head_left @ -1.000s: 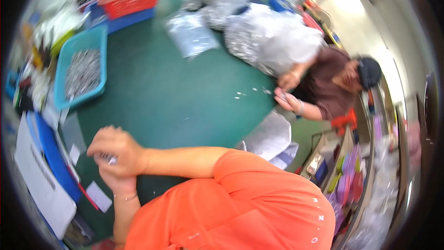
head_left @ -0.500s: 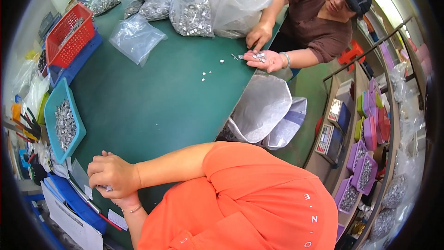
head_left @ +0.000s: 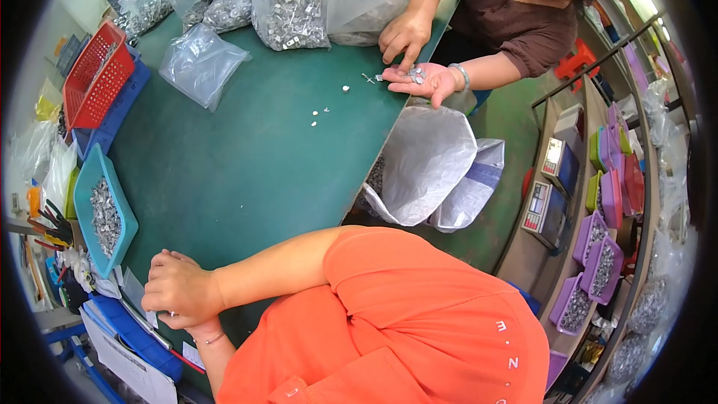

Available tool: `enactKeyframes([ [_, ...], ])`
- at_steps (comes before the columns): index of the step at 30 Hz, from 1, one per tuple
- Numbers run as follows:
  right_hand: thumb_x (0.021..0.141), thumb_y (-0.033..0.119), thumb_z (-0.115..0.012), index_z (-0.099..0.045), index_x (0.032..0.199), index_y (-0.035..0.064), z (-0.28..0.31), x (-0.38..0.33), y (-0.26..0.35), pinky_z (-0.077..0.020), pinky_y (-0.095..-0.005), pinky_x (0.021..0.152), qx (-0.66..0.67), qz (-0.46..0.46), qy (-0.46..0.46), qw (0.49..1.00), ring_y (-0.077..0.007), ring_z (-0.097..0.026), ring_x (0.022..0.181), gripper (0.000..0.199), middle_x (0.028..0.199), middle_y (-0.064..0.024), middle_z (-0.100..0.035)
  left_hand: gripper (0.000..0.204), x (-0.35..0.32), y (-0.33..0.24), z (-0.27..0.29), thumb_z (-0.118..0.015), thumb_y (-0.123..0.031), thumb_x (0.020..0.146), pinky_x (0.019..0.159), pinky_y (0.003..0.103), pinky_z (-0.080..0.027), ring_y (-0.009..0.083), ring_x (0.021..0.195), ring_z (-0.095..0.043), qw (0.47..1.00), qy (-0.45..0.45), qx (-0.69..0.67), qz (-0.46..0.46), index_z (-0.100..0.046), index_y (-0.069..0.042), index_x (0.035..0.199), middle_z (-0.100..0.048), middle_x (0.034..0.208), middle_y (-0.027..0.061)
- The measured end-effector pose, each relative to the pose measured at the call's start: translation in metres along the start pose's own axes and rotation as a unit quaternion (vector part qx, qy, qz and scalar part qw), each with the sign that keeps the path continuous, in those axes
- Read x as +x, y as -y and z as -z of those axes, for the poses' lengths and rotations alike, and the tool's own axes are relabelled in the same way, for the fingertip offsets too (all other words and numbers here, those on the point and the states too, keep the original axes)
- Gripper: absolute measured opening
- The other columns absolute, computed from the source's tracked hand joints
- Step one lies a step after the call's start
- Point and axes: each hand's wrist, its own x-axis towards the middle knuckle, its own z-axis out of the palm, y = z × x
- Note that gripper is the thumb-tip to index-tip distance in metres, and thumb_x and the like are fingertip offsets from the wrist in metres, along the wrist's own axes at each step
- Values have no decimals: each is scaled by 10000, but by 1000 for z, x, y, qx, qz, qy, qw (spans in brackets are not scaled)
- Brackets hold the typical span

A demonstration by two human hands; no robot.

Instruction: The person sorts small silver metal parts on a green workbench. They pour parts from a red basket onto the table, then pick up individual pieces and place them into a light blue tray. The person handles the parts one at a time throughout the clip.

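The green table [head_left: 247, 157] spreads widest before me. My orange shirt [head_left: 389, 314] fills the lower part of my view, with white lettering [head_left: 513, 363] running along it. Across the far corner sits a co-worker [head_left: 516, 22] in a brown top and dark cap, small metal bits on one open palm, the other hand's fingers over them. A whitish sack [head_left: 434, 168] gapes beside the table edge, below that palm. Clear bags [head_left: 290, 11] filled with metal parts line the far side, near a flat clear bag [head_left: 202, 67]. To my left are a red basket [head_left: 93, 75] and a turquoise tray [head_left: 118, 183] of silvery parts. On the shelf at right, purple baskets [head_left: 615, 277] stand near two scales [head_left: 537, 206], their panel markings too small for me to read. Beside my hands lie a blue folder [head_left: 131, 325] and a paper sheet [head_left: 123, 359] whose print I can't make out.

My right hand [head_left: 182, 290] is curled over my left hand [head_left: 196, 327], which is mostly hidden. A silvery bit [head_left: 173, 315] peeps out under my right fingers; I can't tell whether either hand grips it. Smallest of all, loose pieces [head_left: 345, 89] lie scattered near the co-worker's palm.
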Motion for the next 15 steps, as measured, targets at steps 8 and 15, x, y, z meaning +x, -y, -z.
enactKeyframes([
  [8,733,186,-653,-614,836,73,-14,-11,-7,-403,-426,874,-31,-61,18,998,-270,-585,842,158,851,-84,-621,213,1,-16,-5,-482,-273,982,929,377,-465,207,990,-600,1000,-7,18,-18,-588,-90,1002,-617,1006,76],
  [15,997,362,-463,-582,1017,71,-37,-24,-21,-461,-301,871,605,-528,-99,587,-149,-581,950,315,998,-28,-624,210,7,-18,-28,-499,-257,985,826,338,-490,182,888,-605,915,-72,326,-227,-591,-70,962,-610,936,64],
])
